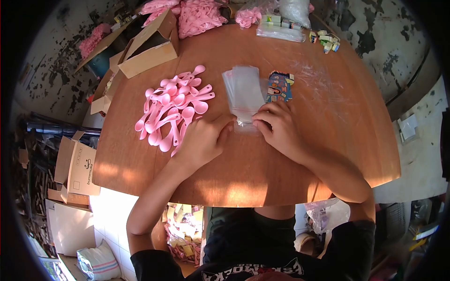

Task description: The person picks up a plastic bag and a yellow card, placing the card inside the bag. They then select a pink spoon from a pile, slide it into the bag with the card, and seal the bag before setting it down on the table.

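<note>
Clear plastic sleeves (246,89) lie in a fanned stack at the middle of the wooden table (225,164). At their near end my left hand (206,138) has its fingers pressed together on the left edge of the plastic. My right hand (279,125) pinches the right edge of that same end. To the left, beside my left hand, is a loose pile of pink plastic spoons (173,105). Small printed cards (280,86) lie just beyond my right hand, right of the sleeves.
An open cardboard box (150,47) stands at the back left. Bags of pink items (199,18) and packs of plastic bags (281,33) line the far edge, with small boxes (326,42) at the right. Crumpled clear film (321,84) lies right of the cards.
</note>
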`<state>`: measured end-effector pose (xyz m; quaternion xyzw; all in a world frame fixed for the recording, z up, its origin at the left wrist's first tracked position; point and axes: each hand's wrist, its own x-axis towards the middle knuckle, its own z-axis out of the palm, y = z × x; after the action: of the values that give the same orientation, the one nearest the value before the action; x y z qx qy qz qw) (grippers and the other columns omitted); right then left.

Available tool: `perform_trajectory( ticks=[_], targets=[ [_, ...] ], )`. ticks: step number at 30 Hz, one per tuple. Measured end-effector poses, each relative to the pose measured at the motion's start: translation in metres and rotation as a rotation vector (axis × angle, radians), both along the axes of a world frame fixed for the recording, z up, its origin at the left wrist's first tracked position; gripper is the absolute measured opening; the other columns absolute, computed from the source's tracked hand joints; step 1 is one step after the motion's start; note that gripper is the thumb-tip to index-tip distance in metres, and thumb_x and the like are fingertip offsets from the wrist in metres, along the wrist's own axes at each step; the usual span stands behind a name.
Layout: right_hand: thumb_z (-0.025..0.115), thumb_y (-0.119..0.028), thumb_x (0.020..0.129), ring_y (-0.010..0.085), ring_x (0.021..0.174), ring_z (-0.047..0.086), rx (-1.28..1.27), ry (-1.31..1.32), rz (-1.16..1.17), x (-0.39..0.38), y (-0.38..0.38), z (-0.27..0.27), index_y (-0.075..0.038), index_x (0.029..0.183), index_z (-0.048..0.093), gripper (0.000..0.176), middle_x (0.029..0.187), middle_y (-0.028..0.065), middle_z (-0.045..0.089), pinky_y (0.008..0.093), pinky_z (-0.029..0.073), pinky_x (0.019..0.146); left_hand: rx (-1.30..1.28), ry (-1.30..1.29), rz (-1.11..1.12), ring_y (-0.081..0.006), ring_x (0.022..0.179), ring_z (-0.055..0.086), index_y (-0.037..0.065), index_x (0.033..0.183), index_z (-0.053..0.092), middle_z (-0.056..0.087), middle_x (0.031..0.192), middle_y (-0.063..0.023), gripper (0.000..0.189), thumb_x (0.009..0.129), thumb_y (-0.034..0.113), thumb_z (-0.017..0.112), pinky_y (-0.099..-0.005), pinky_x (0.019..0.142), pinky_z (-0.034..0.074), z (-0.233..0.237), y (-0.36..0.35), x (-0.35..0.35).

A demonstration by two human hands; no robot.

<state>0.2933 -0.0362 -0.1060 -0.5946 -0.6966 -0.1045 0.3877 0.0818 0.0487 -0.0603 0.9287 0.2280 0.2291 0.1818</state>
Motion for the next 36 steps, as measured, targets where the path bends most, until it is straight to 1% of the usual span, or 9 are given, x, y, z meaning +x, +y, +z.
perform_trajectory(
  ticks=[7, 13, 16, 19, 21, 31, 33, 35, 36],
  targets=[
    [0.069, -0.014, 0.079, 0.0245, 0.098, 0.057, -0.046, 0.058, 0.058, 0.001, 0.007, -0.003, -0.009, 0.086, 0.07, 0.009, 0.095, 0.0033, 0.065, 0.0464, 0.035, 0.096, 0.017, -0.248, -0.08, -0.0369, 0.098, 0.059, 0.001, 0.121, 0.056, 0.06, 0.107, -0.0217, 0.046, 0.076, -0.007, 0.053, -0.0429, 0.084, 0.048, -0.032, 0.019, 0.01],
    [0.072, -0.021, 0.079, 0.0283, 0.116, 0.053, -0.043, -0.125, 0.048, -0.007, 0.011, 0.009, -0.008, 0.094, 0.069, 0.019, 0.107, 0.0044, 0.064, 0.0531, 0.029, 0.105, -0.048, -0.176, -0.089, -0.0361, 0.093, 0.058, -0.002, 0.123, 0.054, 0.058, 0.105, -0.0205, 0.05, 0.073, -0.006, 0.053, -0.0423, 0.084, 0.047, -0.03, 0.02, 0.004],
    [0.073, -0.02, 0.078, 0.0271, 0.112, 0.053, -0.014, -0.118, 0.079, -0.003, 0.011, 0.009, -0.009, 0.094, 0.07, 0.02, 0.109, 0.0038, 0.062, 0.0495, 0.032, 0.102, -0.016, -0.198, -0.104, -0.0357, 0.093, 0.058, -0.002, 0.123, 0.053, 0.057, 0.104, -0.0203, 0.051, 0.072, -0.006, 0.053, -0.0425, 0.083, 0.047, -0.037, 0.024, 0.002],
    [0.074, -0.017, 0.077, 0.0256, 0.102, 0.056, -0.123, -0.094, 0.088, 0.002, 0.013, 0.006, -0.009, 0.091, 0.07, 0.017, 0.101, 0.004, 0.063, 0.0447, 0.036, 0.096, -0.02, -0.231, -0.103, -0.0357, 0.093, 0.058, -0.002, 0.123, 0.054, 0.057, 0.104, -0.0202, 0.052, 0.071, -0.006, 0.054, -0.0425, 0.082, 0.047, -0.035, 0.022, 0.002],
    [0.074, -0.014, 0.076, 0.0247, 0.092, 0.057, -0.033, -0.036, 0.101, 0.005, 0.018, 0.001, -0.009, 0.087, 0.07, 0.013, 0.094, 0.0043, 0.064, 0.0404, 0.038, 0.09, -0.021, -0.23, -0.097, -0.0357, 0.092, 0.058, -0.002, 0.122, 0.054, 0.057, 0.104, -0.0202, 0.051, 0.071, -0.006, 0.054, -0.0423, 0.082, 0.047, -0.037, 0.022, 0.002],
    [0.073, -0.008, 0.076, 0.0263, 0.091, 0.058, 0.22, 0.262, 0.043, 0.002, 0.012, 0.012, -0.006, 0.086, 0.069, 0.01, 0.09, 0.0057, 0.064, 0.0393, 0.041, 0.086, 0.021, -0.101, -0.032, -0.0331, 0.105, 0.055, 0.005, 0.118, 0.06, 0.055, 0.113, -0.0149, 0.046, 0.072, -0.001, 0.064, -0.0406, 0.09, 0.046, -0.032, 0.018, 0.004],
    [0.074, -0.009, 0.076, 0.0253, 0.093, 0.058, 0.235, -0.114, 0.108, -0.002, 0.002, 0.024, -0.008, 0.086, 0.069, 0.011, 0.091, 0.0043, 0.063, 0.0418, 0.041, 0.088, 0.025, -0.193, 0.012, -0.0327, 0.11, 0.054, 0.008, 0.117, 0.061, 0.054, 0.119, -0.0139, 0.046, 0.072, 0.002, 0.066, -0.0442, 0.098, 0.041, -0.023, 0.011, 0.007],
    [0.075, -0.009, 0.075, 0.0243, 0.098, 0.058, 0.186, -0.134, 0.183, -0.007, -0.005, 0.022, -0.01, 0.087, 0.069, 0.014, 0.095, 0.0034, 0.063, 0.0442, 0.04, 0.091, 0.026, -0.285, 0.054, -0.0322, 0.114, 0.052, 0.01, 0.116, 0.062, 0.052, 0.125, -0.0129, 0.045, 0.071, 0.006, 0.069, -0.0479, 0.105, 0.035, -0.02, 0.011, 0.009],
    [0.076, -0.01, 0.074, 0.0242, 0.098, 0.058, 0.193, -0.149, 0.281, -0.01, -0.006, 0.023, -0.01, 0.089, 0.07, 0.015, 0.097, 0.0031, 0.063, 0.0443, 0.04, 0.092, 0.137, -0.23, -0.059, -0.0293, 0.118, 0.051, 0.01, 0.11, 0.064, 0.052, 0.127, -0.0112, 0.039, 0.071, 0.008, 0.071, -0.0489, 0.108, 0.032, -0.02, 0.014, 0.006]
  ],
)
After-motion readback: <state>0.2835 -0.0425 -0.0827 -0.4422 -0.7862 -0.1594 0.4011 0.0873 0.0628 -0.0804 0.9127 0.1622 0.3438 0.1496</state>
